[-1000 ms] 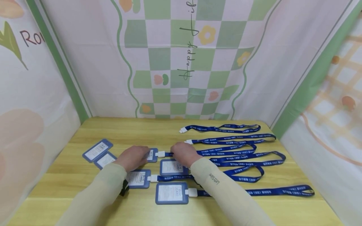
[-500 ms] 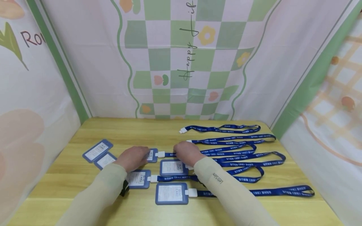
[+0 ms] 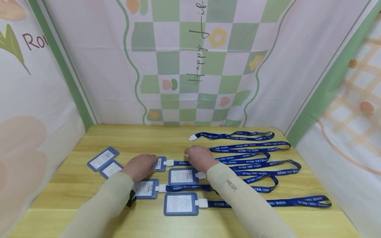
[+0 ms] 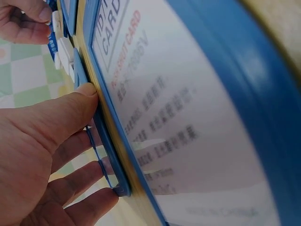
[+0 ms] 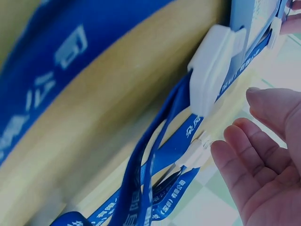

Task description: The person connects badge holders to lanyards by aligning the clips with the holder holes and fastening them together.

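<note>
In the head view my left hand [image 3: 140,167] holds a blue badge holder [image 3: 161,164] flat on the table. The left wrist view shows the thumb on one edge of the holder [image 4: 115,174] and fingers at the other. A white clip [image 3: 169,162] joins it to a blue lanyard [image 3: 180,163] running rightward. My right hand [image 3: 202,158] hovers over the lanyards and hides part of them. In the right wrist view, this hand [image 5: 263,160] has loosely bent fingers with nothing between them, beside a white clip [image 5: 200,153].
Nearer lie three badge holders with lanyards: one in the middle [image 3: 181,177], one at left [image 3: 146,189], one at front [image 3: 181,204]. Two loose badge holders, one upper [image 3: 102,158], one lower [image 3: 110,169], overlap at left. Another lanyard [image 3: 238,135] lies at the back.
My right hand has let go of the lanyard joined to the held badge holder and moved slightly right and away from me. The left hand stays in place.
</note>
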Demonstrator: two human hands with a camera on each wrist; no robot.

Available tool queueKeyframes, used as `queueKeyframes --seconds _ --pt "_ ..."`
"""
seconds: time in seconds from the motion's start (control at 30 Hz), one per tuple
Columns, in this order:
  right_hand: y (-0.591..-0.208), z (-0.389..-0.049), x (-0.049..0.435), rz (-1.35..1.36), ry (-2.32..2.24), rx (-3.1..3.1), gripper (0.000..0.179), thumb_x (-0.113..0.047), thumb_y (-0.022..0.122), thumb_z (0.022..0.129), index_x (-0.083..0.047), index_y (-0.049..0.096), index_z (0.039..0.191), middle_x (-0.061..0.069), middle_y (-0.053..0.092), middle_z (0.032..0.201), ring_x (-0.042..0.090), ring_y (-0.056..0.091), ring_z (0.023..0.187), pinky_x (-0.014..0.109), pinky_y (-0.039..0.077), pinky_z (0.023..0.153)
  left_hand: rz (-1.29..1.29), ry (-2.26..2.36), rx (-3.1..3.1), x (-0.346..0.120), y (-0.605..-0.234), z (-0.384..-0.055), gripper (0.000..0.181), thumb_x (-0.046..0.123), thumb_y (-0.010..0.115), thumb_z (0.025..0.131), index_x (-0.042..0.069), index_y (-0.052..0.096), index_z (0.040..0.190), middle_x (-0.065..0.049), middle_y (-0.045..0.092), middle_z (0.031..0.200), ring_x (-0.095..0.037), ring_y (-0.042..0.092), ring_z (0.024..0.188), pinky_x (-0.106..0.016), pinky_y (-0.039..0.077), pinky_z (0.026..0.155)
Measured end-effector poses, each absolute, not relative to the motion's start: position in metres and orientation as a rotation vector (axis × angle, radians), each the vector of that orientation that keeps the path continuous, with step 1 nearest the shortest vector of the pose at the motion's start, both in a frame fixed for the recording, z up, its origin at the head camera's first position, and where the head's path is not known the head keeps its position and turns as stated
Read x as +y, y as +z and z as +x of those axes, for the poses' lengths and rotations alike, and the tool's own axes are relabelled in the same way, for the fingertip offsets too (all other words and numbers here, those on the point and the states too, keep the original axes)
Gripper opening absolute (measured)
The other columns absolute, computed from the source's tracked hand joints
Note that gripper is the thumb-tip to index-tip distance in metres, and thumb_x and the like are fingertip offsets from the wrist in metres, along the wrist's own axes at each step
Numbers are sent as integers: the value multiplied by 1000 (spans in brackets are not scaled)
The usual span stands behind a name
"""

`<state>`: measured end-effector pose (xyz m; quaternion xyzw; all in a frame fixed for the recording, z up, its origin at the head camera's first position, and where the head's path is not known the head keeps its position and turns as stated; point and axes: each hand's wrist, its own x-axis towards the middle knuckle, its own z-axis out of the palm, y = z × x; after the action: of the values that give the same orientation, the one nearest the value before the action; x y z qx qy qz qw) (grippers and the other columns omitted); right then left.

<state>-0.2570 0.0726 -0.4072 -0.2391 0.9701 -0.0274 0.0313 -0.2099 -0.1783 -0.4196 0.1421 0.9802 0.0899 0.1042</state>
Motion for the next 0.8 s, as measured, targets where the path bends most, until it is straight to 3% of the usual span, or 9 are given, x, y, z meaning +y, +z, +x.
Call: queueKeyframes --seconds 0.27,0.63,0.8 --pt "-405 -266 80 -797 -47 3022 31 -18 70 101 -13 70 132 8 75 122 25 71 111 39 61 97 414 276 2886 -179 -422 -211 51 23 72 100 12 59 147 -11 60 150 -34 55 140 -55 45 117" --pt "-401 -278 95 -629 -100 3052 45 -7 64 103 -15 58 147 13 68 136 30 66 125 46 56 107 427 255 2893 -179 -421 -210 51 24 72 99 13 58 148 -11 59 151 -34 55 140 -54 46 117" --pt "-400 -284 102 -559 -121 3056 48 0 62 101 -13 58 147 13 68 138 31 64 128 48 54 110 431 259 2896 -179 -421 -209 51 24 72 99 13 58 148 -11 59 151 -34 55 140 -55 46 117"
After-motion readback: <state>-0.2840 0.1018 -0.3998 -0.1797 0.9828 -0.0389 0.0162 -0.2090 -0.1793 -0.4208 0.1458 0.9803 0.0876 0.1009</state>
